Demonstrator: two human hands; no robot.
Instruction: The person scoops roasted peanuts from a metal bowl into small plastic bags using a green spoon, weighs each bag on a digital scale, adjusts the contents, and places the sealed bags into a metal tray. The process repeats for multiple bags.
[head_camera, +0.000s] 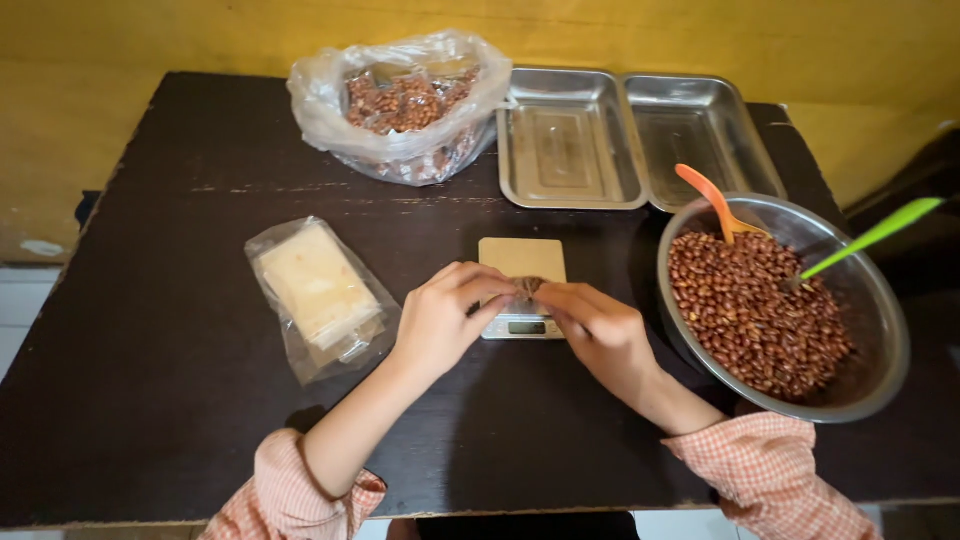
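Observation:
My left hand (445, 312) and my right hand (596, 326) meet over a small digital scale (522, 268) with a tan platform. Between the fingertips of both hands is pinched a small clear packet of brown peanuts (529, 288), mostly hidden by the fingers. To the right stands a metal bowl (880, 370) full of brown peanuts (755, 310), with an orange spoon (712, 200) and a green spoon (872, 236) resting in it.
A clear bag of filled peanut packets (405, 105) sits at the back. Two metal trays (625, 135) lie side by side behind the scale. A stack of flat clear bags (318, 290) lies on the dark table (150, 330) at left. Yellow wall behind.

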